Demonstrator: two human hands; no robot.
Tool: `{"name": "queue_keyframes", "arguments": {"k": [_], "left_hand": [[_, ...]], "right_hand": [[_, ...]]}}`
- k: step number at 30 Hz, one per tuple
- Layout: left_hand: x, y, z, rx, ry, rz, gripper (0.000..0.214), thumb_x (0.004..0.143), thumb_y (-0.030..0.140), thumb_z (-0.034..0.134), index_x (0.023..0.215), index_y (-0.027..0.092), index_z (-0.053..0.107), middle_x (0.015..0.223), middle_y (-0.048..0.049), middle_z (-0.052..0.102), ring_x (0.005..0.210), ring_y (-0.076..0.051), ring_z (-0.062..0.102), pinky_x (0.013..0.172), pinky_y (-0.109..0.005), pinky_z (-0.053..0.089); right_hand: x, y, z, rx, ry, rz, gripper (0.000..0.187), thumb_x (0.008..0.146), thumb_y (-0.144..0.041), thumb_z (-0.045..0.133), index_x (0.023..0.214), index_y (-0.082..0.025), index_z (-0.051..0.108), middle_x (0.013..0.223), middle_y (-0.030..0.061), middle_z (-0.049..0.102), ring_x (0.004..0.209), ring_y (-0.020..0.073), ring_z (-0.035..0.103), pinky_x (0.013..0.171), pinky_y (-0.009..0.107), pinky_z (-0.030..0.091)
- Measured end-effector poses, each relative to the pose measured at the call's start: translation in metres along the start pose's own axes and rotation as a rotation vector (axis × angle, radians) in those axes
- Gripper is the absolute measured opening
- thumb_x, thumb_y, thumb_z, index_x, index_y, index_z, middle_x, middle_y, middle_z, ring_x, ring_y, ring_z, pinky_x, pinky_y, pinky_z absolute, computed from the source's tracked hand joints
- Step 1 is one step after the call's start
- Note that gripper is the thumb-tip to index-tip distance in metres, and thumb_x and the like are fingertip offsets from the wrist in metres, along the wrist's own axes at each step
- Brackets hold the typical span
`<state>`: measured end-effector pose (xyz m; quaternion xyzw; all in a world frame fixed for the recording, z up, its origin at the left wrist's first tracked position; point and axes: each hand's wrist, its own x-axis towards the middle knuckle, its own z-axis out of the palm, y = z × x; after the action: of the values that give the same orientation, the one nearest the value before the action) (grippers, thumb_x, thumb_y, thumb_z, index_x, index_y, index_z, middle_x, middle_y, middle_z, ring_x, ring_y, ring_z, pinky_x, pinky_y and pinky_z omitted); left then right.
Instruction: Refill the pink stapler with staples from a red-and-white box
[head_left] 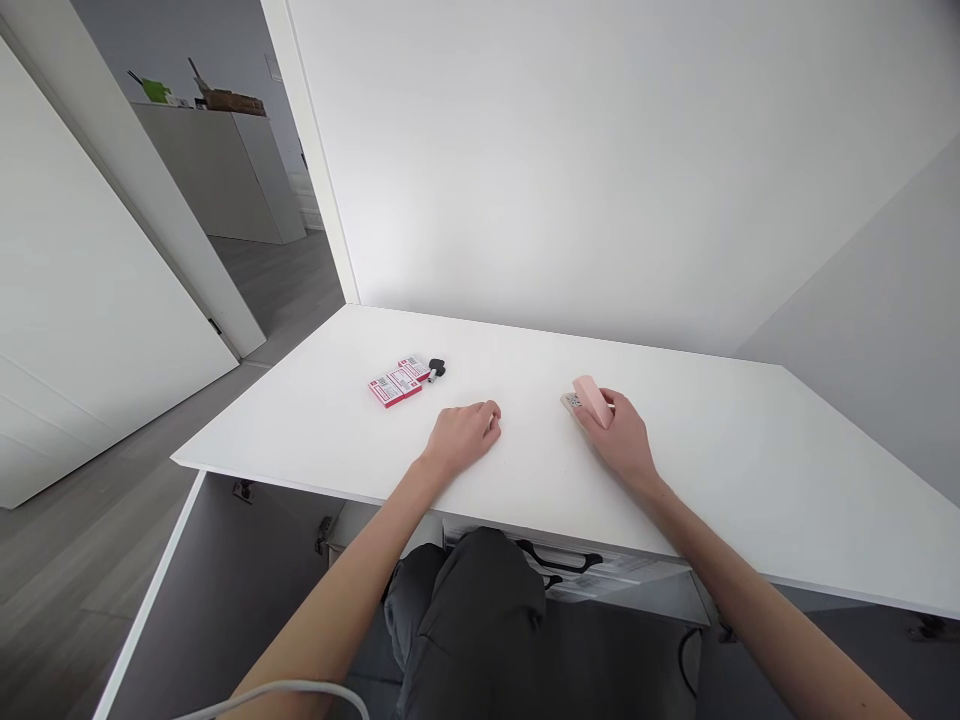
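My right hand [621,436] is closed round a pale pink bar-shaped object [591,398], just above the white tabletop [525,460]. Beside and partly under the pink object lies a flat cream piece with a dark printed pattern [572,400], its near end hidden by my thumb. My left hand [461,435] rests on the tabletop with its fingers curled in, and nothing shows in them. Up and left of it lie a few small red-and-white boxes [396,382] with printed labels. A black-headed key-like object [436,369] touches or nearly touches them.
A white wall [570,180] stands behind the table. Below the top are a dark drawer handle [559,557] and my knees [480,600]. A white cable [292,686] crosses my left forearm. Through a doorway at left, a cabinet [210,170] carries several items.
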<state>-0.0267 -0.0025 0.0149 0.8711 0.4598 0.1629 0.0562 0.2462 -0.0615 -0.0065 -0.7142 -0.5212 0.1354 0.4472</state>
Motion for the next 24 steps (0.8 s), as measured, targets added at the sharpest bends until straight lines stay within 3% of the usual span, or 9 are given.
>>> {"name": "queue_keyframes", "arguments": {"k": [5, 8, 12, 15, 24], "left_hand": [[-0.004, 0.001, 0.000, 0.004, 0.032, -0.007, 0.023, 0.101, 0.023, 0.045, 0.105, 0.024, 0.068, 0.094, -0.0019, 0.077, 0.072, -0.019, 0.068, 0.062, -0.032, 0.043], [-0.004, 0.000, 0.000, 0.018, 0.081, -0.014, 0.026, 0.104, 0.024, 0.042, 0.115, 0.024, 0.065, 0.106, -0.0047, 0.075, 0.079, -0.019, 0.069, 0.064, -0.032, 0.046], [-0.003, -0.002, 0.005, 0.053, 0.353, 0.065, 0.026, 0.106, 0.032, 0.046, 0.125, 0.020, 0.059, 0.118, -0.0111, 0.067, 0.097, -0.023, 0.068, 0.077, -0.035, 0.053], [0.000, -0.005, 0.009, 0.064, 0.489, 0.131, 0.027, 0.107, 0.036, 0.050, 0.125, 0.019, 0.058, 0.119, -0.0137, 0.063, 0.104, -0.026, 0.066, 0.089, -0.041, 0.053], [0.006, -0.008, 0.007, 0.016, 0.450, 0.220, 0.022, 0.108, 0.035, 0.051, 0.120, 0.024, 0.066, 0.123, -0.0123, 0.065, 0.107, -0.026, 0.062, 0.094, -0.044, 0.050]], "right_hand": [[0.014, -0.008, 0.016, 0.056, -0.108, -0.096, 0.048, 0.090, -0.060, 0.066, 0.120, -0.023, 0.068, 0.119, 0.0126, 0.074, 0.104, 0.0330, 0.067, 0.087, 0.047, 0.053], [0.024, -0.021, 0.031, 0.128, -0.216, -0.187, 0.043, 0.088, -0.058, 0.071, 0.115, -0.024, 0.070, 0.117, 0.0091, 0.074, 0.103, 0.0302, 0.067, 0.090, 0.046, 0.053], [0.030, -0.039, 0.046, 0.248, -0.354, -0.342, 0.034, 0.089, -0.054, 0.074, 0.109, -0.026, 0.072, 0.119, 0.0065, 0.072, 0.107, 0.0278, 0.066, 0.094, 0.043, 0.051], [0.029, -0.046, 0.048, 0.293, -0.407, -0.351, 0.033, 0.089, -0.053, 0.074, 0.108, -0.027, 0.072, 0.113, 0.0051, 0.073, 0.103, 0.0270, 0.066, 0.090, 0.042, 0.052], [0.028, -0.046, 0.044, 0.333, -0.522, -0.304, 0.034, 0.088, -0.049, 0.073, 0.114, -0.027, 0.072, 0.107, 0.0028, 0.075, 0.095, 0.0252, 0.066, 0.084, 0.039, 0.053]]}}
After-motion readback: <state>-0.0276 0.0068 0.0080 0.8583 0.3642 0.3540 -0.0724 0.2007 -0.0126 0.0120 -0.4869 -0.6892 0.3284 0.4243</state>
